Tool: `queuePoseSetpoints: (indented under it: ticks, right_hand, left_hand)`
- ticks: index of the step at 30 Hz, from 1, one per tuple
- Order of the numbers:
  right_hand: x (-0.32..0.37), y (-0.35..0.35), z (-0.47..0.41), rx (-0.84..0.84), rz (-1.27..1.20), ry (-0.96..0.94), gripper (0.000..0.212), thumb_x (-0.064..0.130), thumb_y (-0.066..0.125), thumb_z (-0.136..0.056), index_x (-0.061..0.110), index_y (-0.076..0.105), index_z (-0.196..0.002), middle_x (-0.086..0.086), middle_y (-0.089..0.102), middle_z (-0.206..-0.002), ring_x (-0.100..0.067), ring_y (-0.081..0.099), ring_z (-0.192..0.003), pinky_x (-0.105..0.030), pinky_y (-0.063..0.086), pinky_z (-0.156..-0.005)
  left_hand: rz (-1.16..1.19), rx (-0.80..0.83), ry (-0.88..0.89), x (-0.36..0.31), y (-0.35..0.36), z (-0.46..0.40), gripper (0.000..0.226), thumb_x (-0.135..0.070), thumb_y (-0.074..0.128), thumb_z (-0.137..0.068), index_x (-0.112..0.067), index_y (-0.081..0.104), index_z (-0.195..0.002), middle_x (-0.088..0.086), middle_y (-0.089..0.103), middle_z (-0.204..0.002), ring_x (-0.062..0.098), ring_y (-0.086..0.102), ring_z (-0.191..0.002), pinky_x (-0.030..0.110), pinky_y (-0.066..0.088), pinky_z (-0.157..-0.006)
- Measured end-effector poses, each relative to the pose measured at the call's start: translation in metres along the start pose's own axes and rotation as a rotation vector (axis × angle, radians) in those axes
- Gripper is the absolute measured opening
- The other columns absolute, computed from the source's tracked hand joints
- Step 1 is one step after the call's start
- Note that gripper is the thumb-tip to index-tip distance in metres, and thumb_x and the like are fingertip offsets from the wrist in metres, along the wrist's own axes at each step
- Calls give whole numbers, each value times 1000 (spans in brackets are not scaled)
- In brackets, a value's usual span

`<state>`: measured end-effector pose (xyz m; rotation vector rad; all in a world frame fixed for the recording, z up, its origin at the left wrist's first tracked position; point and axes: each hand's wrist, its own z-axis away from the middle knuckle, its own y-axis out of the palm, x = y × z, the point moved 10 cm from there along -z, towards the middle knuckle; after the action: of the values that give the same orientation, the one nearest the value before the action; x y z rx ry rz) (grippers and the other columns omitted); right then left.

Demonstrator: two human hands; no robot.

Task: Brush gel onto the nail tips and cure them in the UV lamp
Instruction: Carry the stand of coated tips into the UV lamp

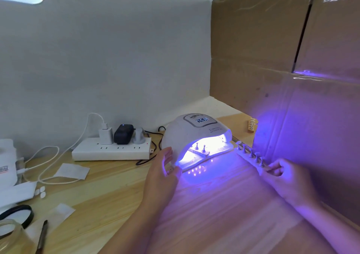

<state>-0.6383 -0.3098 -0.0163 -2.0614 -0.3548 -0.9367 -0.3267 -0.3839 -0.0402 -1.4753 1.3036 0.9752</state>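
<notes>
The UV lamp stands on the wooden table and is lit, so violet light is thrown on the table and on the cardboard wall at the right. Digits are shown on its display, but they cannot be read surely. Inside the lamp opening a holder strip with at least 2 nail tips on stands is seen.

The left hand is laid flat against the left front edge of the lamp, with the fingers straight and nothing held in them.

A second nail tip strip lies just beside the right side of the lamp, with 5 tips standing in a row. Its near end is pinched by the curled fingers of the right hand; the tips stand beyond the fingertips, toward the lamp.

Behind the lamp a small wooden rack is placed. At the left a white power strip with 3 plugs, a white cable, paper wipes, a glass jar and a brush are seen.
</notes>
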Motion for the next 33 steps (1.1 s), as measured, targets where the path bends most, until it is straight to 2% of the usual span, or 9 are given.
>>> queuePoseSetpoints:
  ticks: [2,4,8,13,18,20,25,29,33]
  right_hand:
    - [2,3,-2,-41,47,8,22,14,76,-71,10,57,-62,0,56,-49,-13,45,-43,-17,31,-41]
    - [10,9,-6,-54,150,10,20,23,74,-73,11,58,-67,-5,64,-62,-25,59,-59,-27,40,-52]
    - [24,26,-22,-36,360,15,22,36,63,-81,15,62,-74,-9,68,-78,-33,63,-81,-30,39,-59]
    - [13,41,-39,-40,432,199,45,43,60,-82,11,52,-52,-4,50,-51,-32,52,-60,-25,33,-49]
    - [11,51,-47,-20,541,223,41,53,62,-80,13,66,-75,-6,64,-76,-27,65,-82,-23,37,-59]
    - [12,51,-47,-27,563,221,45,56,62,-78,12,67,-75,-7,68,-82,-27,65,-83,-23,38,-60]
    - [15,50,-42,-1,525,207,51,61,64,-73,16,46,-56,4,55,-61,-23,54,-65,-23,32,-56]
    - [18,48,-35,22,362,141,45,54,65,-75,17,45,-58,10,51,-58,-19,50,-64,-25,29,-52]
    - [42,61,-23,134,152,-93,19,35,64,-81,24,58,-67,10,50,-56,-5,48,-56,-23,34,-54]
  left_hand:
    - [2,3,-3,0,0,1,48,0,57,-84,-19,46,-127,-13,51,-117,1,48,-109,10,37,-78]
    - [1,5,-4,0,0,2,48,0,57,-84,-19,46,-127,-12,51,-117,1,48,-109,6,39,-74]
    - [-4,6,-7,1,0,1,47,-1,57,-84,-20,46,-126,-14,51,-116,0,47,-108,11,37,-79]
    - [1,2,-18,2,0,0,47,-1,57,-84,-20,47,-126,-15,51,-114,2,48,-109,17,37,-84]
    - [1,0,-21,3,0,-1,48,1,56,-84,-19,47,-127,-15,51,-114,1,49,-108,16,37,-83]
    - [-1,6,-20,2,1,0,48,1,56,-84,-20,47,-126,-16,51,-113,0,48,-108,14,37,-81]
    - [3,6,-29,1,1,0,47,0,55,-84,-20,47,-126,-16,51,-113,1,48,-109,19,38,-86]
    - [9,4,-32,1,1,1,47,0,56,-84,-20,47,-126,-13,52,-117,1,48,-109,17,37,-83]
    - [3,3,-31,1,0,1,47,1,56,-84,-20,47,-126,-12,52,-117,1,48,-109,18,38,-84]
